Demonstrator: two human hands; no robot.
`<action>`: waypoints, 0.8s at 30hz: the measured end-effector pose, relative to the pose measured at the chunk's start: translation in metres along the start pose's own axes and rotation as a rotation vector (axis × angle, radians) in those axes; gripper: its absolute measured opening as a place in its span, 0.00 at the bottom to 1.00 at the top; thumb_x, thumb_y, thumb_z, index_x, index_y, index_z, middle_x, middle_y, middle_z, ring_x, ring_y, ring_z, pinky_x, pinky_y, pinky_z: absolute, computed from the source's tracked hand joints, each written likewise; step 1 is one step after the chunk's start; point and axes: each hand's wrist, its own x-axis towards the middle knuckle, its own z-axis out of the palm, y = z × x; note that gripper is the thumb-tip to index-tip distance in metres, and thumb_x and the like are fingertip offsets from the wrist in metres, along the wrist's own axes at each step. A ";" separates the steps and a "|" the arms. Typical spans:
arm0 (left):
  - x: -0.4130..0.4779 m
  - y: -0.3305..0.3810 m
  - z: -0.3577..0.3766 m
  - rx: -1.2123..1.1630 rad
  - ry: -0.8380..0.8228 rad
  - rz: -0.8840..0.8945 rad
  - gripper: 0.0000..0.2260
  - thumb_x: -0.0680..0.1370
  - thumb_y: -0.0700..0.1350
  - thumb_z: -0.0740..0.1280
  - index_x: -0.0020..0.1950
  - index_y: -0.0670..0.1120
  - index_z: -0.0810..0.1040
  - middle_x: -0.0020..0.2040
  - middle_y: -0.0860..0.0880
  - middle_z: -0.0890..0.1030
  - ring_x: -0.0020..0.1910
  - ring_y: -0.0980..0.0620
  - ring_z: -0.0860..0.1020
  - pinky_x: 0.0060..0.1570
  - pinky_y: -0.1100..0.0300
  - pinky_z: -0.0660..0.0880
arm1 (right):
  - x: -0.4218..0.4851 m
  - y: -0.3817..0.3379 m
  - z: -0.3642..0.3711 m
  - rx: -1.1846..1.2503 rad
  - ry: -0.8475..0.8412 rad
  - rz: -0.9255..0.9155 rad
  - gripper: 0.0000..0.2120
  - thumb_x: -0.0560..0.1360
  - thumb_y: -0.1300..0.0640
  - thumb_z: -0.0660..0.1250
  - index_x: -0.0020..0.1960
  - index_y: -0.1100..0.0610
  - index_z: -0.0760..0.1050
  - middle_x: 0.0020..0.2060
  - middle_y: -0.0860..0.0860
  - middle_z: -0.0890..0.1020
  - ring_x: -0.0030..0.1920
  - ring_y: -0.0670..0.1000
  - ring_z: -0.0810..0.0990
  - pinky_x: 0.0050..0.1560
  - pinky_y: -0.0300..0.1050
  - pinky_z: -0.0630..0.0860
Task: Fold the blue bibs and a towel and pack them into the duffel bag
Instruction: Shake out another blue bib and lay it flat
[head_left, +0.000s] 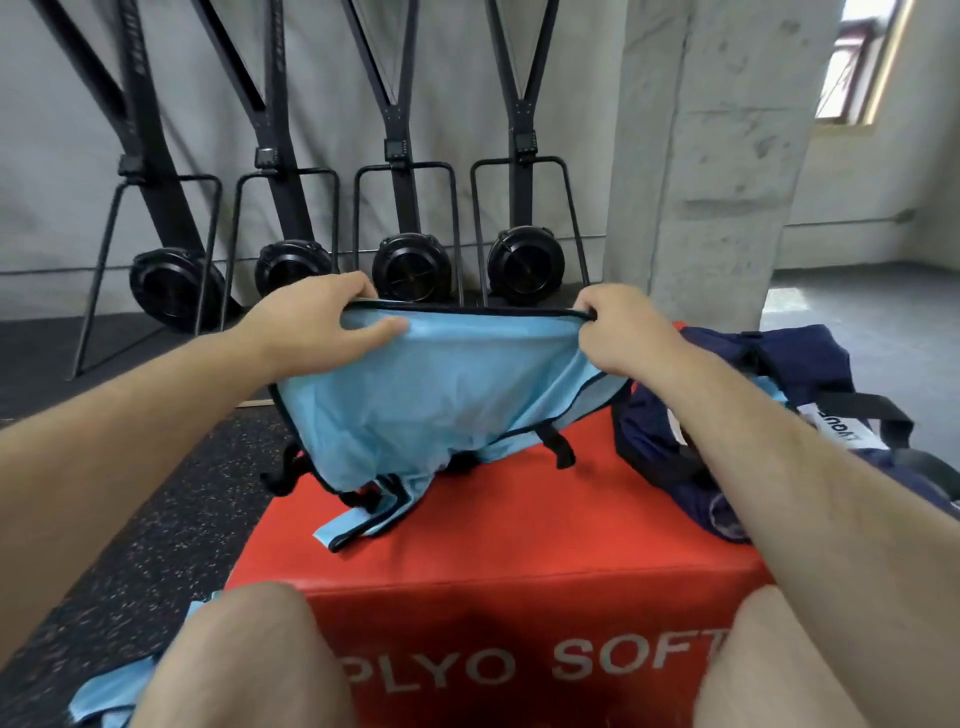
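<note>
Left hand (317, 322) and right hand (618, 332) hold blue bib (431, 395) above red box (519, 519).

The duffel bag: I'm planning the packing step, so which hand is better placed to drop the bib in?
Probably the right hand: it grips the blue bib beside the duffel bag; the left hand holds the far corner.

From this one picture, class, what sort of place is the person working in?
Most likely a gym. A row of black ski-type training machines stands along the wall, the work surface is a red box printed "PLYO SOFT", and the floor is speckled black rubber.
</note>
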 end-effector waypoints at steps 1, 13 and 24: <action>0.000 -0.001 -0.005 0.077 -0.007 0.039 0.18 0.72 0.71 0.65 0.44 0.57 0.71 0.41 0.59 0.76 0.40 0.58 0.75 0.37 0.58 0.68 | 0.005 -0.005 -0.009 -0.011 0.002 0.002 0.11 0.69 0.69 0.58 0.38 0.55 0.73 0.39 0.52 0.76 0.41 0.55 0.74 0.36 0.46 0.67; 0.018 0.017 -0.054 0.184 0.148 0.014 0.23 0.71 0.72 0.64 0.39 0.52 0.73 0.36 0.53 0.76 0.35 0.57 0.73 0.32 0.56 0.66 | 0.035 -0.030 -0.081 -0.438 0.138 -0.088 0.12 0.69 0.74 0.60 0.38 0.57 0.71 0.41 0.55 0.72 0.45 0.60 0.75 0.36 0.45 0.68; 0.014 -0.017 -0.061 -0.211 0.033 -0.196 0.06 0.77 0.49 0.72 0.48 0.47 0.82 0.47 0.47 0.82 0.49 0.47 0.79 0.49 0.55 0.74 | 0.021 -0.011 -0.091 0.058 0.100 0.016 0.04 0.78 0.59 0.67 0.49 0.50 0.78 0.42 0.46 0.80 0.40 0.46 0.76 0.35 0.33 0.67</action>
